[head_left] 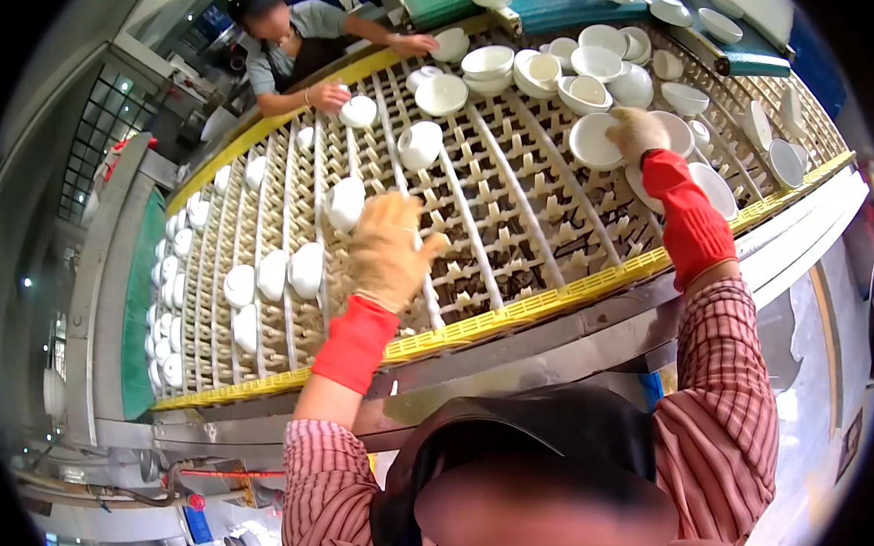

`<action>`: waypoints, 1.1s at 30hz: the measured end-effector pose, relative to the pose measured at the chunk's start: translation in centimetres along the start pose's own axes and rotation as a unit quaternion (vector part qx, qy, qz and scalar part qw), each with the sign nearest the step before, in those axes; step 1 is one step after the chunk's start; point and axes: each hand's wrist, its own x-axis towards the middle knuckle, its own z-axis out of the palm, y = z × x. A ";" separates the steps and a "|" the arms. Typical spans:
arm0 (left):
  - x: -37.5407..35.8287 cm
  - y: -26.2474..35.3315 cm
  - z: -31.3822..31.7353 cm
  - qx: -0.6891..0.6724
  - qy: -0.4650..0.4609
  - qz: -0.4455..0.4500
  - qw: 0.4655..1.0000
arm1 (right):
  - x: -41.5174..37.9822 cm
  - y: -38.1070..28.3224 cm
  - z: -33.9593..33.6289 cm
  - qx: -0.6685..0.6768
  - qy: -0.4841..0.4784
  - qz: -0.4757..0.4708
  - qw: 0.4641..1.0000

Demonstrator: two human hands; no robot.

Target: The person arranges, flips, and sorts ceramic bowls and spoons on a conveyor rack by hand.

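Observation:
My left hand (391, 253), in a tan work glove with a red cuff, is over the pegged conveyor (505, 193). Its thumb stands apart from the fingers and no item shows in it. Just left of its fingers a white bowl (344, 205) rests tilted on the pegs. A second white bowl (421, 146) lies on its side farther up. My right hand (639, 133), gloved likewise, has its fingers closed at the rim of a wide white bowl (594, 143). Other white bowls (713, 192) lie around and below that hand.
Stacked and loose bowls (541, 71) crowd the conveyor's far right. Rows of tilted bowls (271, 274) stand at left. A yellow edge strip (514, 315) runs along the near side. Across the belt a co-worker's hand (330, 96) is beside a bowl. Green belts (589, 12) lie behind.

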 end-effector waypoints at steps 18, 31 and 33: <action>3.2 6.0 4.3 -0.100 -0.060 0.047 0.992 | -1.5 3.0 -3.7 -0.114 0.011 0.043 0.992; -4.0 -0.6 -7.9 -0.193 -0.074 -0.107 0.972 | -3.0 0.9 -4.0 0.152 -0.085 -0.067 0.982; -7.9 -5.7 -6.2 -0.277 -0.040 -0.310 0.909 | -4.0 -3.0 -4.1 0.317 -0.147 -0.063 0.935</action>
